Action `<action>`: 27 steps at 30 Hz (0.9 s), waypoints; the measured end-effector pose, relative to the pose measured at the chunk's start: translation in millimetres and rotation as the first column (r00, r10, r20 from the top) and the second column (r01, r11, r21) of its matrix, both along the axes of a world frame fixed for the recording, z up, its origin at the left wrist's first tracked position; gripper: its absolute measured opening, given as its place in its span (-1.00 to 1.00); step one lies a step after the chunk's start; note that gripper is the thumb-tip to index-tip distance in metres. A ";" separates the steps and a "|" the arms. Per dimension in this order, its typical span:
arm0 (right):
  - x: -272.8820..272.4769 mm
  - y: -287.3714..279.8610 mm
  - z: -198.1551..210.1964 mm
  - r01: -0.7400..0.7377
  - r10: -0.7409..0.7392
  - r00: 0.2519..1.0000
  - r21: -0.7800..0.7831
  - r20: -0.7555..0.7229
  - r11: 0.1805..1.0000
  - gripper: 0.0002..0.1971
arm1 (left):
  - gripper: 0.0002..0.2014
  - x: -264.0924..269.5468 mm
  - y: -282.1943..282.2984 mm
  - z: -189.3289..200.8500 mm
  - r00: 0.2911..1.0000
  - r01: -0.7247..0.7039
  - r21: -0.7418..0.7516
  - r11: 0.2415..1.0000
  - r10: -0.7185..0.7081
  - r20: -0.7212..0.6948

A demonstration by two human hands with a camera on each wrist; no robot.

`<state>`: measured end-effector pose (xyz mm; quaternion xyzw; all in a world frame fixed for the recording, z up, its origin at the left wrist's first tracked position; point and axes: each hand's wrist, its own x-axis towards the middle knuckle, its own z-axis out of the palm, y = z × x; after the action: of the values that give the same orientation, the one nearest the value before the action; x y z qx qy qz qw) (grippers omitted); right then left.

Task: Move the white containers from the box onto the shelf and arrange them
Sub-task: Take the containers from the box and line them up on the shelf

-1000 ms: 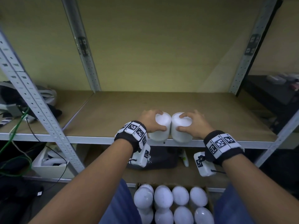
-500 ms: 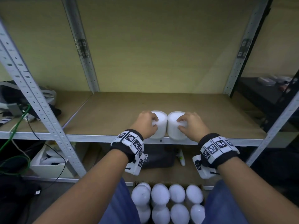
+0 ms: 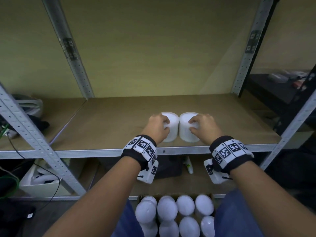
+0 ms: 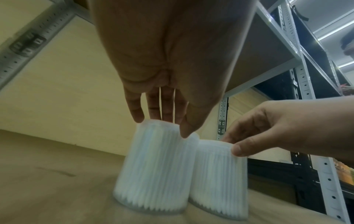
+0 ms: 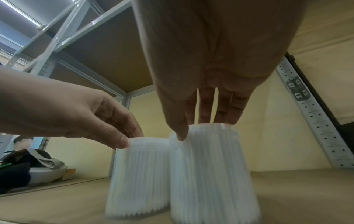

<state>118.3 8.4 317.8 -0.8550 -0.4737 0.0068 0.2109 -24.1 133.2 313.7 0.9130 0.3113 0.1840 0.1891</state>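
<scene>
Since a second ago the two white containers have been slid from the very front edge of the shelf point(image 3: 106, 130) to a spot further in on the board, and they stand there upright and side by side, touching or nearly so. The left hand point(image 3: 158, 128) has its thumb and fingers curled over the top rim of the left container point(image 3: 171, 127), pinching it from above; the right hand point(image 3: 204, 128) holds the right container point(image 3: 185, 129) the same way. The wrist views show both bases flat on the brown board, though the ribbed sides are blurred, which suggests the pair is being pushed as the picture is taken. This likely means the first two are close to their final place, and the grip can probably be let go once they line up. Below, the box point(image 3: 212, 197) sits between the person's knees with many more white containers point(image 3: 185, 205) packed in rows, so most of the task is not yet done.
</scene>
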 end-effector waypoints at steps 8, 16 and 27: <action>48.8 5.1 0.0 0.095 -0.095 0.995 -0.015 -0.001 0.995 -0.69 | -0.70 67.9 8.2 -2.7 0.999 0.047 0.027 0.999 -0.047 -0.001; 106.5 20.1 -1.2 0.173 -0.173 0.984 -0.004 -0.052 0.985 -0.69 | -0.70 131.8 25.1 -6.0 0.997 0.075 0.042 0.996 -0.076 0.006; 169.7 58.3 -1.8 0.251 -0.252 0.967 -0.016 -0.035 0.968 -0.71 | -0.70 210.1 58.3 -4.0 0.995 0.088 0.050 0.995 -0.086 -0.046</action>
<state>288.0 66.7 316.0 -0.9092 -0.3573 -0.0014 0.2139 185.9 191.5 309.7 0.9341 0.2705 0.1634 0.1662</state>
